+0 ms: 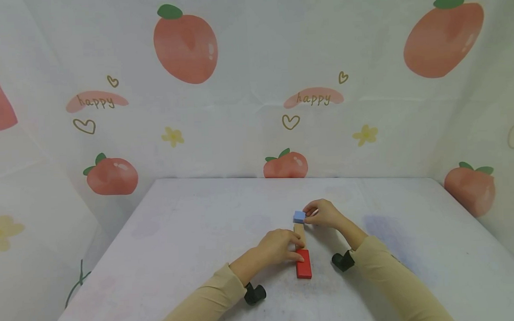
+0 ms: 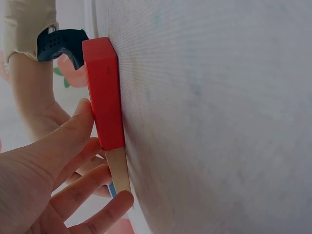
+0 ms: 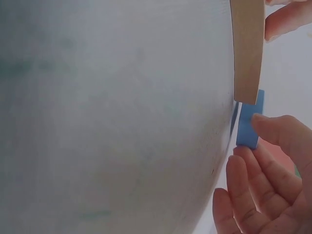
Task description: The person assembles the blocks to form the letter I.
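A red block (image 1: 303, 267), a plain wooden block (image 1: 299, 232) and a small blue block (image 1: 299, 216) form a row leading away from me on the table. My left hand (image 1: 278, 246) lies over the near part of the row. Its thumb touches the red block (image 2: 103, 97), while its loosely extended fingers reach along the wooden block (image 2: 118, 168). At the far end, my right hand (image 1: 324, 214) pinches the blue block (image 3: 249, 129) between thumb and fingers. That block sits right at the end of the wooden block (image 3: 247, 53) in the right wrist view.
The white table (image 1: 191, 229) carries faint coloured smudges. Behind it hangs a white curtain (image 1: 236, 52) printed with fruit, hearts and flowers. A black wrist mount (image 1: 255, 294) sits under the left cuff, and another black mount (image 1: 343, 261) by the right cuff.
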Tool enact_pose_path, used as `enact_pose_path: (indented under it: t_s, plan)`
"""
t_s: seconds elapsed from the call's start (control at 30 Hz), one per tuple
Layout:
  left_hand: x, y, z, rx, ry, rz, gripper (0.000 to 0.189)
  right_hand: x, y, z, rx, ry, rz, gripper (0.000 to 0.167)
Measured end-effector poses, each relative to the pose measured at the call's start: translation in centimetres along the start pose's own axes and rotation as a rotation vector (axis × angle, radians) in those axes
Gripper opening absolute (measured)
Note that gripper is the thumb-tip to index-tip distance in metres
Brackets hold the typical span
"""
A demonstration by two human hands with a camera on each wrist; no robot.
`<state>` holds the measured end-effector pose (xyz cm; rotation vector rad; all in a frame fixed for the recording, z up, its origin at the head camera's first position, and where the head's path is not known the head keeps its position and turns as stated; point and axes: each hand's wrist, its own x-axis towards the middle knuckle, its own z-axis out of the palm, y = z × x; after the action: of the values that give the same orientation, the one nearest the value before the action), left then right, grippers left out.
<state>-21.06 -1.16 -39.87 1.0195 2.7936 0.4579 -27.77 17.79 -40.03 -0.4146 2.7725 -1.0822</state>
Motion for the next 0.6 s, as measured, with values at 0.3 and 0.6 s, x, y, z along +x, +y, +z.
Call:
enact_pose_path:
  t_s: [0.3,0.6]
  plan:
    - [0.11,-0.04,0.08,0.003,-0.003,-0.004,0.033,0.16,-0.22,0.01,-0.006,-0.033,0.01,0.027]
    - [-0.02,0.06,0.05,-0.007,-0.002,-0.008,0.033,0.38,0.03,0.09,-0.009,-0.039,-0.01,0.027]
